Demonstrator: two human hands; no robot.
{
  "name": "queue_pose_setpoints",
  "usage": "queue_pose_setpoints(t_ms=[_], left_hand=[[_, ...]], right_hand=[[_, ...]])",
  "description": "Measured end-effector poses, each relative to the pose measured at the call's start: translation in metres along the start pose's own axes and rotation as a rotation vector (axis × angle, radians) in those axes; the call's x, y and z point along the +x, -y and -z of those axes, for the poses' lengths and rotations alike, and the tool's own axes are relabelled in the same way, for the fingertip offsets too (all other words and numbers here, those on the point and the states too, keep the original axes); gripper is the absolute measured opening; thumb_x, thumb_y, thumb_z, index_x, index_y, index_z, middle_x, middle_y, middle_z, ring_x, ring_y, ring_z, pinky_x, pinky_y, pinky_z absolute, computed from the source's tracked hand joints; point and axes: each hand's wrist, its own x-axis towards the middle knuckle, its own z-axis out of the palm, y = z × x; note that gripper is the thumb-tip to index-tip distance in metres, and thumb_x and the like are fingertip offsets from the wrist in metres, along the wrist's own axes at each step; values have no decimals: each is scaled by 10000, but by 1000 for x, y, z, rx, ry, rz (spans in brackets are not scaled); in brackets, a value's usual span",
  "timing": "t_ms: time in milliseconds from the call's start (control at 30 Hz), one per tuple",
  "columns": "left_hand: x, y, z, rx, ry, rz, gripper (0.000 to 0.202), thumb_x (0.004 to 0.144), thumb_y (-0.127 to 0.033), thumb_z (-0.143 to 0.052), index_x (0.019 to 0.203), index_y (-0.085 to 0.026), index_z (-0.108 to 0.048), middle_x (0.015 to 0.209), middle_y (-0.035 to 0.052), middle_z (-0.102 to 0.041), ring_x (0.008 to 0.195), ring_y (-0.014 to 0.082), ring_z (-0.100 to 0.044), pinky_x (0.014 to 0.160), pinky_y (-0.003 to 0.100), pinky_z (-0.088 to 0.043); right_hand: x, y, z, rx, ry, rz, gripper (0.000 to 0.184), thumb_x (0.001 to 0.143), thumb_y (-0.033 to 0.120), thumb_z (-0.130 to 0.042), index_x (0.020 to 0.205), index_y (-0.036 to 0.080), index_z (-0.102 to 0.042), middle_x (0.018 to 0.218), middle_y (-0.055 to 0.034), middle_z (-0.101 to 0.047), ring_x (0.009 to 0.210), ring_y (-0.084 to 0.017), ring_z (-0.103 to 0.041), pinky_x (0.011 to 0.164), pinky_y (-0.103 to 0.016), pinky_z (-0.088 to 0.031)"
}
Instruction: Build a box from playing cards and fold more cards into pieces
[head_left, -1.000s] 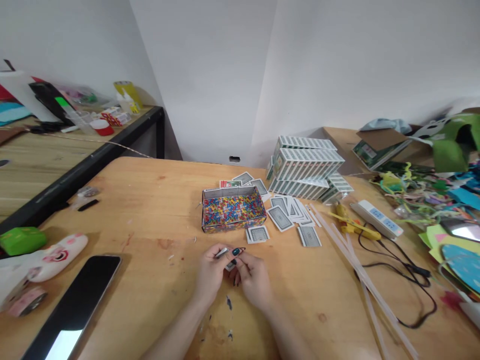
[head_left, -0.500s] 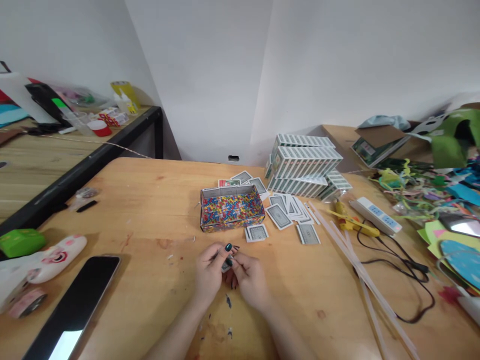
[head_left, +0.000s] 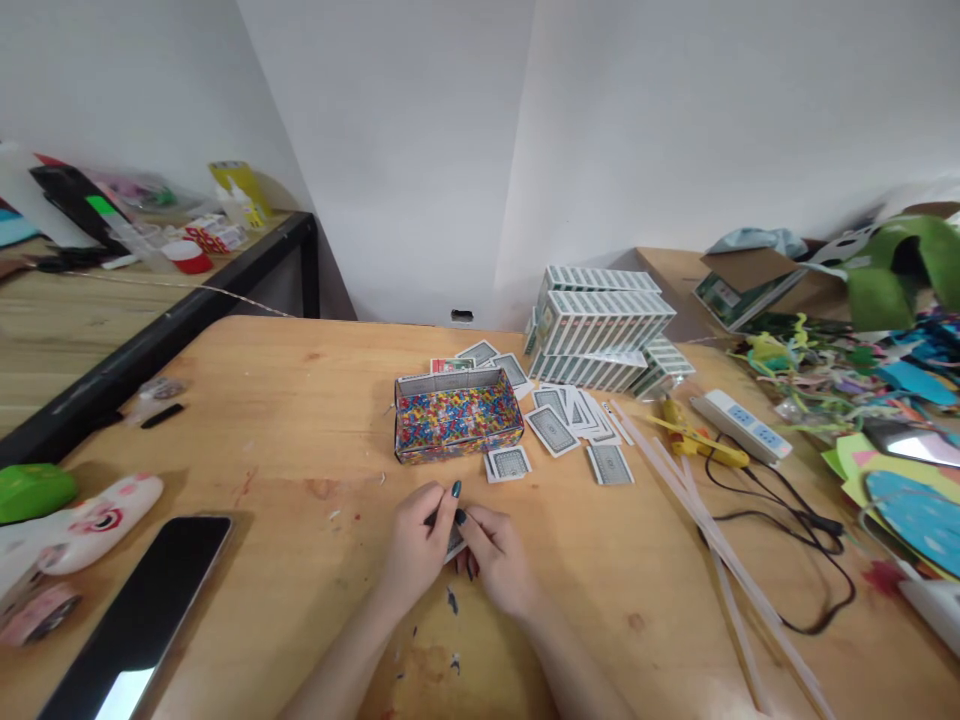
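Observation:
Close together over the near middle of the table, my left hand (head_left: 417, 540) and my right hand (head_left: 498, 556) are both closed on a playing card (head_left: 455, 543). Only a small patterned grey part of it shows between the thumbs; my fingers hide the rest. Just beyond them stands an open box (head_left: 459, 415) covered in a multicoloured pattern, with a pale lining along its back wall. A small card piece (head_left: 510, 464) lies at its front right corner, and another card (head_left: 610, 465) lies farther right. Several loose playing cards (head_left: 553, 430) are spread right of the box.
Striped card boxes (head_left: 604, 320) are stacked at the back right. A yellow glue gun (head_left: 701, 440), a white power strip (head_left: 741, 425), a black cable and long glue sticks (head_left: 724, 545) lie on the right. A phone (head_left: 142, 610) and a white toy (head_left: 97, 525) are at left.
My hands have shifted slightly, and a little more of the card shows between the thumbs. The whole view has moved a little, so things sit slightly farther left.

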Motion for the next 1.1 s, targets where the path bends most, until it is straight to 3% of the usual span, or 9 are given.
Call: queue_pose_setpoints(t_ms=[267,467,833,1100], left_hand=[[0,2,0,148,102,-97,317,860,-251,-334,552,-191,-288,547,-30,-379,543,107,-398,497,219,-289],[-3,2,-2,74,174,-77,293,856,-240,-353,569,-188,-322,568,-28,-398,565,109,-410,519,222,-307],[-3,-2,-1,-118,-3,48,313,842,-274,-367,543,-194,-316,536,-46,-338,516,103,-370,498,212,-309],[1,4,2,-149,-65,156,311,843,-315,-376,560,-189,-350,521,-55,-334,491,94,-358,473,197,-302]], right_hand=[[1,-3,0,-104,-24,51,307,844,305,-345,574,183,-428,481,42,-439,440,-78,-432,435,-184,-340],[1,3,0,-48,-33,49,227,786,226,-350,571,187,-412,475,53,-405,432,-74,-380,421,-184,-319],[-3,10,-2,-60,-75,-38,216,651,154,-362,443,189,-412,368,61,-379,350,-69,-350,372,-187,-276],[-5,6,4,-41,-43,-47,222,669,165,-382,459,175,-453,351,59,-385,321,-62,-337,353,-181,-250]])
